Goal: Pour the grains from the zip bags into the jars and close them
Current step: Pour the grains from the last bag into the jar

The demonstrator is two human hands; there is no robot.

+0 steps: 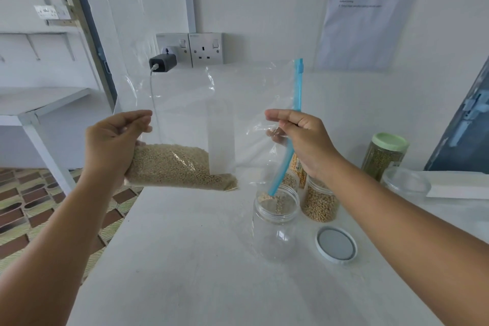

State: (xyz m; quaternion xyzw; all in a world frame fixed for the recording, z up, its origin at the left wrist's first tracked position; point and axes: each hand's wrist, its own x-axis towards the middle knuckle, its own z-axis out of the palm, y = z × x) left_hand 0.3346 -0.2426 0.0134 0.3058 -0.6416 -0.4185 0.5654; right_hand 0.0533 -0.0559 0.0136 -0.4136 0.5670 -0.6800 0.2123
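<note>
Left hand (113,137) fingers curl round crinkly clear zip bag (185,119), tan grains (174,167) heaped at bottom. Right hand (301,137) fingers pinch blue zip strip (297,92), its lower end above open plastic jar (276,219) on white surface (198,259). Round lid (336,244) beside.

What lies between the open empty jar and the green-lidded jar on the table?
In the head view, a lidless jar of beans stands between the open jar and the green-lidded jar; the person's right hand crosses above it.
</note>
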